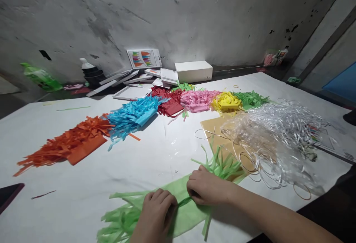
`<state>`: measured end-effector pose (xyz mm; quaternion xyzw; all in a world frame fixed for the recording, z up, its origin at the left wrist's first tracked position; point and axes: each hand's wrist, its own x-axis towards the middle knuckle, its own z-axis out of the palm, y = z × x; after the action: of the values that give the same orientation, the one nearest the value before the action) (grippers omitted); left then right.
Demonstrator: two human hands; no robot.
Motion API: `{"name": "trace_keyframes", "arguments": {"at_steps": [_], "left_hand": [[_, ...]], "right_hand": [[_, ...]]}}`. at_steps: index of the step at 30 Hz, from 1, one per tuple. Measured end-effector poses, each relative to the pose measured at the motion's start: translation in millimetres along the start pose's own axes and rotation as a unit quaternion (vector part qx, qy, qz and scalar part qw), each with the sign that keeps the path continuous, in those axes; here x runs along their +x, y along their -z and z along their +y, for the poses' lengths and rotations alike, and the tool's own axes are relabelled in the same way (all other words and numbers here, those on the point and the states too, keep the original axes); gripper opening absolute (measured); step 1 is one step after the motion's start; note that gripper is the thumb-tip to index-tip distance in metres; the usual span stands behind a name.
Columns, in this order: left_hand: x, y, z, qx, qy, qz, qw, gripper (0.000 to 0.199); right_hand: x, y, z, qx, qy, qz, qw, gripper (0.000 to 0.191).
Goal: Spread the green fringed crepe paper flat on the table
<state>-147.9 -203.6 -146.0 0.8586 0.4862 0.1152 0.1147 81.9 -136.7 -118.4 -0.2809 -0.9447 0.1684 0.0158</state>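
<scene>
Near the front edge of the table (83, 198), both hands were down on the green tissue sheet (186, 213), which lay flat across the white covering with its fringed ends fanning out left and right. My left hand (155, 213) was curled over the sheet's middle, fingers bent and pressing, while my right hand (207, 189) sat just beside it, pinching what looked like a thin twisted waist of the paper. I judged the step to be gathering the sheet at its centre. The next move, I reckoned, called for a firm pinch and steady tension, since tissue this thin would tear easily. Farther back lay finished fringed bundles in a row: orange (69, 143), blue (130, 115), red (168, 102), pink (197, 100), yellow (225, 102). A heap of clear strips (278, 135) sat to the right.
</scene>
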Motion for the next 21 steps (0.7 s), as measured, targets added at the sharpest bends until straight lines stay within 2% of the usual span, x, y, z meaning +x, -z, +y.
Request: {"name": "trace_keyframes", "arguments": {"at_steps": [9, 15, 18, 21], "left_hand": [[-13, -11.3, -8, 0.071, -0.057, 0.035, 0.995, 0.022], [-16, -15.9, 6, 0.124, -0.057, 0.048, 0.990, 0.019], [-7, -11.6, 14, 0.103, -0.032, -0.002, 0.994, 0.018], [11, -6.8, 15, 0.089, 0.006, -0.040, 0.995, 0.031]], "right_hand": [[-17, -26, 9, -0.106, 0.114, 0.073, 0.985, 0.016], [-30, -30, 4, -0.132, 0.168, 0.109, 0.971, 0.015], [-30, -32, 1, -0.096, 0.123, 0.109, 0.982, 0.013], [-22, -33, -4, -0.008, 0.012, 0.083, 0.996, 0.020]]}}
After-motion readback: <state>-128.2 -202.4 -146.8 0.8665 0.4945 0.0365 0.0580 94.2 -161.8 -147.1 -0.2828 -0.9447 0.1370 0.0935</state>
